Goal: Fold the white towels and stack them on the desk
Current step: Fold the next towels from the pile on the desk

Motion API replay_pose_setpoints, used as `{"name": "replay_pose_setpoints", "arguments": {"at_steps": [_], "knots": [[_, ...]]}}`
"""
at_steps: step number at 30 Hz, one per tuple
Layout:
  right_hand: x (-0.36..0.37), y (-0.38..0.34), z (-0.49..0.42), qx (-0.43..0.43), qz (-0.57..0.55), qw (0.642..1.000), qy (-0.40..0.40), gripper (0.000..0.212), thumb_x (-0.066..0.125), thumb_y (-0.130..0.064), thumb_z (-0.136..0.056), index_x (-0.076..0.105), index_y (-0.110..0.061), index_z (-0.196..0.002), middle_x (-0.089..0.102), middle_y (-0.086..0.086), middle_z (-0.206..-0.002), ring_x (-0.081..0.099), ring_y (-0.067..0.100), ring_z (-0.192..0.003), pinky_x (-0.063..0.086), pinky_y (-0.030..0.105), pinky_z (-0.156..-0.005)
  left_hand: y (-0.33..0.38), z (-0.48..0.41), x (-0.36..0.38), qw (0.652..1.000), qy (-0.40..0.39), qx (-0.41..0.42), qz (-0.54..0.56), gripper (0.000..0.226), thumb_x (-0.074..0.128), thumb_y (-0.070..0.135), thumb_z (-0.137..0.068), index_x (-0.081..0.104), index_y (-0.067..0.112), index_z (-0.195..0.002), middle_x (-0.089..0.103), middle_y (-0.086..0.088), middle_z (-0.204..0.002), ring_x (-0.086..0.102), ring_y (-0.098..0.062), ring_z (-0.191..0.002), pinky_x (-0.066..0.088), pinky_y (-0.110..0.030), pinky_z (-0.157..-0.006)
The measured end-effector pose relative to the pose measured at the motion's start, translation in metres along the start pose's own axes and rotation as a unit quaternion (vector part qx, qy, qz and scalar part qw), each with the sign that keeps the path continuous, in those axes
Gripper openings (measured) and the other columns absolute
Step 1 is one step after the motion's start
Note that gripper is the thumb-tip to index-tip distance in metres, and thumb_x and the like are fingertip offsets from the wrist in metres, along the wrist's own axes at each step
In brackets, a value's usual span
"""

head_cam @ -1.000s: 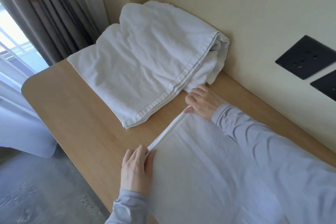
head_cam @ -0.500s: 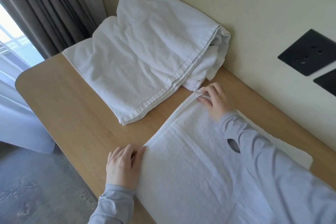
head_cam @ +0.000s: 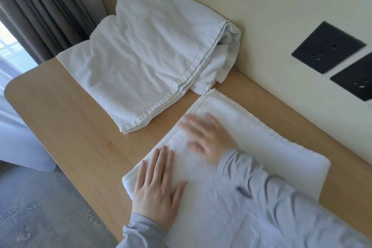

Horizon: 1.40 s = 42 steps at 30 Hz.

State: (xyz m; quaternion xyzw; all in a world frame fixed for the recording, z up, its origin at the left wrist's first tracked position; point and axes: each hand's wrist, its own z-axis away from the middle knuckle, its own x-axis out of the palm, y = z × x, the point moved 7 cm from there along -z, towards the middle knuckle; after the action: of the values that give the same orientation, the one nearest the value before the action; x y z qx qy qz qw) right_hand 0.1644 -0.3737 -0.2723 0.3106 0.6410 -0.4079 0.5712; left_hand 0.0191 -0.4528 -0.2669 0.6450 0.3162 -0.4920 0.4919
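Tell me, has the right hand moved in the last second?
Yes. The right hand has slid back from the loose towel pile toward the person, onto the folded towel.

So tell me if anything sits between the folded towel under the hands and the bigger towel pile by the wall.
Nothing visible does. The left hand and right hand lie flat on the folded towel; only bare desk lies between it and the towel pile.

1. To the left of the left hand (head_cam: 159,185), bare desk (head_cam: 76,127) lies open out to its rounded edge.
2. Ahead of the right hand (head_cam: 207,137), a loose towel pile (head_cam: 157,52) fills the far desk up to the wall (head_cam: 261,16).
3. A wedge of free wood lies between that pile and the folded towel (head_cam: 261,147) under both hands, and it narrows toward the wall.
4. To the right of the right hand, the wall bars the way beyond a thin strip of bare desk.
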Motion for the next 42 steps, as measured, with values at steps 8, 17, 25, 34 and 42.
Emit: {"name": "replay_pose_setpoints", "arguments": {"at_steps": [8,17,25,34,42], "knots": [[-0.017,0.089,0.013,0.196,-0.014,0.979,0.053,0.049,0.028,-0.034,-0.099,0.031,-0.018,-0.145,0.026,0.0,-0.154,0.026,0.018,-0.141,0.024,0.038,-0.113,-0.003,0.001,0.014,0.998,-0.049,-0.017,-0.042,0.071,0.028,0.054,-0.09,0.033,0.011,-0.146,0.033,-0.01,-0.152,0.027,-0.026,-0.141,0.013,-0.044,-0.114],[-0.007,-0.043,0.084,-0.057,0.037,0.998,0.007,0.058,0.031,-0.042,-0.096,0.035,-0.006,-0.142,0.035,0.011,-0.149,0.026,0.025,-0.141,0.022,0.05,-0.114,-0.002,0.001,0.015,0.997,-0.044,-0.029,-0.062,0.073,0.016,0.056,-0.092,0.029,0.01,-0.147,0.03,-0.009,-0.153,0.022,-0.023,-0.142,0.015,-0.043,-0.116],[-0.025,0.134,0.183,0.224,0.08,0.964,-0.117,0.077,-0.006,-0.061,-0.089,0.007,-0.015,-0.149,0.007,0.002,-0.158,0.014,0.018,-0.145,0.01,0.039,-0.118,-0.002,0.003,0.018,0.995,-0.036,-0.031,-0.082,0.078,0.005,0.063,-0.09,0.015,0.016,-0.151,0.018,-0.004,-0.158,0.009,-0.017,-0.146,0.005,-0.041,-0.119],[-0.023,0.001,0.196,0.036,0.052,0.998,0.0,0.057,0.019,-0.037,-0.099,0.044,-0.001,-0.136,0.042,0.014,-0.144,0.035,0.03,-0.136,0.026,0.053,-0.112,0.134,0.07,0.021,0.999,-0.032,-0.002,0.019,0.075,0.011,0.054,-0.097,0.034,-0.001,-0.143,0.03,-0.018,-0.151,0.028,-0.033,-0.14,0.021,-0.045,-0.11],[-0.033,0.108,0.248,0.149,0.123,0.975,-0.105,0.072,-0.001,-0.054,-0.093,0.019,-0.011,-0.147,0.019,0.003,-0.155,0.023,0.019,-0.143,0.016,0.042,-0.117,0.165,0.115,0.061,0.993,-0.119,-0.009,0.021,0.074,0.02,0.055,-0.094,0.043,0.0,-0.138,0.036,-0.016,-0.148,0.035,-0.031,-0.137,0.024,-0.042,-0.109]]}}
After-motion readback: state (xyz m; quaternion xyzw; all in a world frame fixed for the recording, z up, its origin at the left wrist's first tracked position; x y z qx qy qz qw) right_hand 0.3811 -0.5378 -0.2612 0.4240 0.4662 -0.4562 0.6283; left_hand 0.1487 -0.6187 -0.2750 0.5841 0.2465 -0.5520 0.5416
